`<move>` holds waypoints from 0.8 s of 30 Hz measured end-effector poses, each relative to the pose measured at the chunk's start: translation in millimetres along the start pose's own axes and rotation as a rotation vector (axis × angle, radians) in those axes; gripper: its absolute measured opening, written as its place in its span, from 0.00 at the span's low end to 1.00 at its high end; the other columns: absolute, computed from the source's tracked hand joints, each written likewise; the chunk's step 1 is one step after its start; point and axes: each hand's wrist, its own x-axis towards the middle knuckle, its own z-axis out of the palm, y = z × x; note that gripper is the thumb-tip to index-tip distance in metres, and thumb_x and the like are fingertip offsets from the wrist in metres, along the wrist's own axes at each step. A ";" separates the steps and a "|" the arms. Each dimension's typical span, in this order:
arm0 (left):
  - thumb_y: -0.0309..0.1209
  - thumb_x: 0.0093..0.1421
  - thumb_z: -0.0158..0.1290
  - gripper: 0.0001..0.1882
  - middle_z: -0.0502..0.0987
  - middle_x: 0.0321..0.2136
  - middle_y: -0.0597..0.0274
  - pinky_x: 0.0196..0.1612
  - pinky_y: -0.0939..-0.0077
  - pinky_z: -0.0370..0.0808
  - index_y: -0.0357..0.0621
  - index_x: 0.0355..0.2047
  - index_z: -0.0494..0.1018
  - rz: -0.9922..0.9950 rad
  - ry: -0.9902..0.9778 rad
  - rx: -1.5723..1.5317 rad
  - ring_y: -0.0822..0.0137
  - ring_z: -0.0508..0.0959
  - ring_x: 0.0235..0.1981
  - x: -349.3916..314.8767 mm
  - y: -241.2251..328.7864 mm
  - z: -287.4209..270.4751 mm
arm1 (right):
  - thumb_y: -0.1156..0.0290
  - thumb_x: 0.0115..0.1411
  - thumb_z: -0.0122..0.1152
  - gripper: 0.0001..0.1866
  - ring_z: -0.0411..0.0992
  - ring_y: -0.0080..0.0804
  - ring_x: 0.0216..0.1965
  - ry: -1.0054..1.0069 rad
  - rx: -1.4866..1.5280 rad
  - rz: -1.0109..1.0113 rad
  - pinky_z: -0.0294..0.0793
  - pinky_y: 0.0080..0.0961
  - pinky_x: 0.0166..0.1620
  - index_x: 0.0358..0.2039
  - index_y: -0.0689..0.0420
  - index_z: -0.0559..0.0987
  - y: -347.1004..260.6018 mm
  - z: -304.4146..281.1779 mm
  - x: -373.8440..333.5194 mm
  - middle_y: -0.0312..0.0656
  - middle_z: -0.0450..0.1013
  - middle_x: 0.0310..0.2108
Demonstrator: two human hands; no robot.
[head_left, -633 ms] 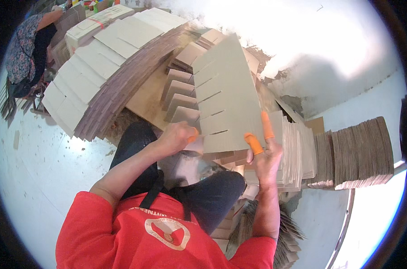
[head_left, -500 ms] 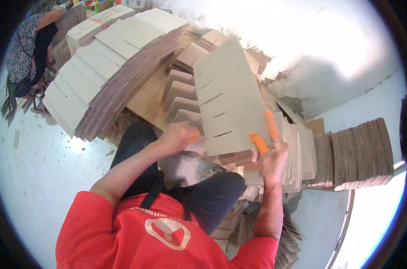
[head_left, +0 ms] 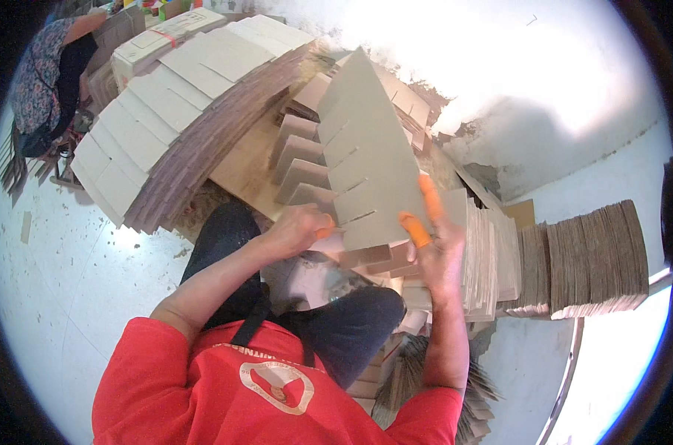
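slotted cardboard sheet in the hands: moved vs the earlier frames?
Yes. The slotted cardboard sheet has tipped up: its top corner now stands higher against the fanned stack of flat cartons behind it, with both hands at its lower edge.

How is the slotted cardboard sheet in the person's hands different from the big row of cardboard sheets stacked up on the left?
The slotted sheet is a single piece, lifted and tilted between the left hand and the right hand; the long stack is many sheets packed together, leaning in a row and untouched. The held sheet shows cut slots along its left edge; the stack's top faces look plain. Both are grey-brown cardboard.
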 end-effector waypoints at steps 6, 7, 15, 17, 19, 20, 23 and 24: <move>0.29 0.51 0.61 0.07 0.74 0.23 0.55 0.29 0.60 0.73 0.43 0.31 0.77 0.018 0.008 -0.021 0.53 0.75 0.28 -0.7 -1.0 1.0 | 0.82 0.56 0.61 0.31 0.59 0.12 0.16 0.089 -0.147 -0.144 0.61 0.14 0.17 0.62 0.56 0.68 18.8 -2.7 -6.2 0.33 0.74 0.31; 0.29 0.51 0.61 0.07 0.74 0.23 0.55 0.29 0.60 0.73 0.43 0.31 0.77 0.025 0.009 -0.028 0.53 0.75 0.28 -0.8 -2.0 2.3 | 0.82 0.56 0.61 0.31 0.59 0.12 0.16 0.099 -0.114 -0.124 0.61 0.14 0.17 0.62 0.56 0.68 20.7 -4.7 -9.4 0.33 0.75 0.32; 0.29 0.51 0.61 0.06 0.74 0.22 0.55 0.30 0.59 0.73 0.43 0.29 0.76 -0.020 -0.025 -0.019 0.54 0.75 0.28 -2.3 -2.3 -0.3 | 0.84 0.56 0.60 0.31 0.60 0.12 0.16 0.164 -0.124 -0.144 0.61 0.14 0.17 0.62 0.55 0.68 29.5 1.5 -16.9 0.34 0.76 0.35; 0.30 0.51 0.61 0.06 0.74 0.22 0.55 0.30 0.59 0.73 0.43 0.28 0.76 -0.022 -0.021 -0.016 0.54 0.75 0.28 -2.3 -0.9 -0.3 | 0.84 0.56 0.60 0.32 0.60 0.13 0.16 0.048 -0.026 -0.063 0.61 0.14 0.17 0.62 0.54 0.68 32.1 6.3 -13.8 0.32 0.75 0.33; 0.30 0.51 0.61 0.06 0.73 0.21 0.55 0.29 0.59 0.73 0.43 0.28 0.76 -0.036 -0.012 -0.005 0.53 0.75 0.28 -2.1 0.7 -0.5 | 0.85 0.56 0.61 0.33 0.60 0.14 0.16 -0.018 0.014 -0.024 0.61 0.15 0.17 0.62 0.54 0.67 31.3 10.4 -13.7 0.32 0.74 0.31; 0.30 0.52 0.61 0.06 0.73 0.21 0.55 0.29 0.59 0.72 0.43 0.28 0.76 -0.032 -0.008 -0.006 0.53 0.75 0.28 -1.7 0.7 -0.4 | 0.85 0.56 0.61 0.33 0.60 0.14 0.16 -0.028 0.008 -0.031 0.62 0.16 0.18 0.62 0.54 0.67 30.8 11.1 -13.7 0.32 0.73 0.30; 0.31 0.52 0.61 0.06 0.73 0.21 0.54 0.28 0.59 0.72 0.43 0.27 0.76 -0.014 0.010 0.004 0.53 0.75 0.27 -0.7 -0.5 2.3 | 0.83 0.55 0.62 0.33 0.61 0.15 0.16 -0.104 -0.089 -0.099 0.64 0.18 0.19 0.62 0.54 0.67 43.8 16.3 -5.8 0.33 0.72 0.26; 0.31 0.51 0.61 0.06 0.73 0.20 0.54 0.28 0.59 0.72 0.43 0.27 0.76 0.001 0.022 0.017 0.53 0.75 0.27 0.7 -1.0 3.4 | 0.83 0.55 0.62 0.33 0.61 0.16 0.16 -0.133 -0.136 -0.129 0.65 0.19 0.19 0.62 0.54 0.66 52.7 19.1 -2.8 0.34 0.72 0.24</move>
